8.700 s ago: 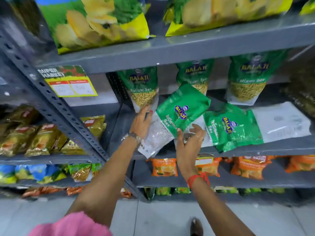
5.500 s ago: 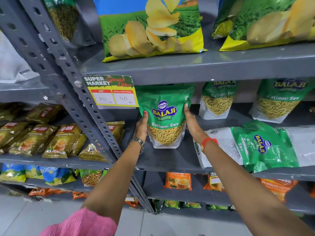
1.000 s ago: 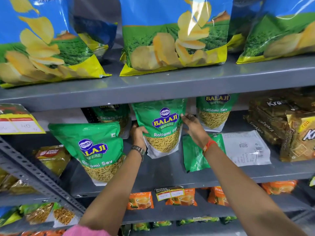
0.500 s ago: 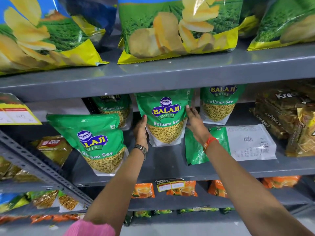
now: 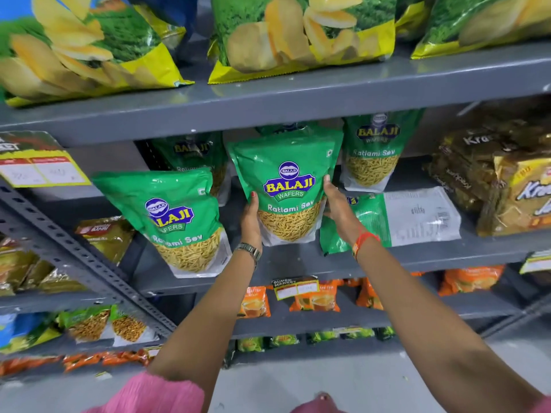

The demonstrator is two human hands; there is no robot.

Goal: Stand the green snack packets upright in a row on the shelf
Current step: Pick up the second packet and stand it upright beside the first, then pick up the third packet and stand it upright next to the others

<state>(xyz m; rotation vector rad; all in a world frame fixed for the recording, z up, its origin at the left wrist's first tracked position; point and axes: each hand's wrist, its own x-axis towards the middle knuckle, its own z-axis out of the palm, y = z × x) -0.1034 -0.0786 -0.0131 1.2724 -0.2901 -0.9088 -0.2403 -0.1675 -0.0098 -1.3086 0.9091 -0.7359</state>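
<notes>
Nearer now, both hands (image 5: 337, 208) hold Balaji packet (image 5: 286, 186)

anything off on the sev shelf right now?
One green packet lies flat on the shelf, back label up, right of the packet that the left hand and right hand hold upright. The front-left packet leans. Nothing looks torn or spilled.
</notes>
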